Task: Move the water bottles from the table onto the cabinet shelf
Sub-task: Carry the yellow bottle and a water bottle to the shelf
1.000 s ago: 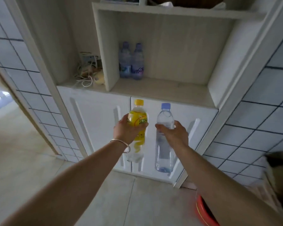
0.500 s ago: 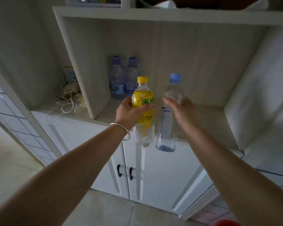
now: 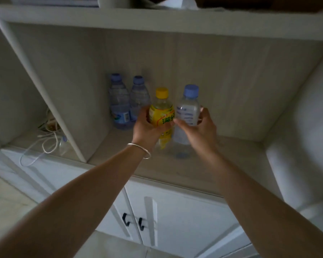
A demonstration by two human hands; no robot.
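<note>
My left hand [image 3: 147,127] grips a yellow-labelled bottle [image 3: 161,112] with a yellow cap. My right hand [image 3: 199,129] grips a clear water bottle [image 3: 187,107] with a blue cap. Both bottles are upright, side by side, inside the open cabinet shelf [image 3: 222,157], with their bases at or just above the shelf board; contact cannot be told. Two more blue-capped water bottles [image 3: 119,101] [image 3: 139,97] stand at the back left of the same shelf, just left of my left hand.
A vertical divider [image 3: 63,116] bounds the shelf on the left; beyond it lie white cables [image 3: 47,144]. An upper shelf board [image 3: 157,17] runs overhead. White cabinet doors with black handles [image 3: 133,220] are below. The right half of the shelf holds nothing.
Both hands have moved forward and down into the shelf opening with their bottles, and the view has closed in on the cabinet.
</note>
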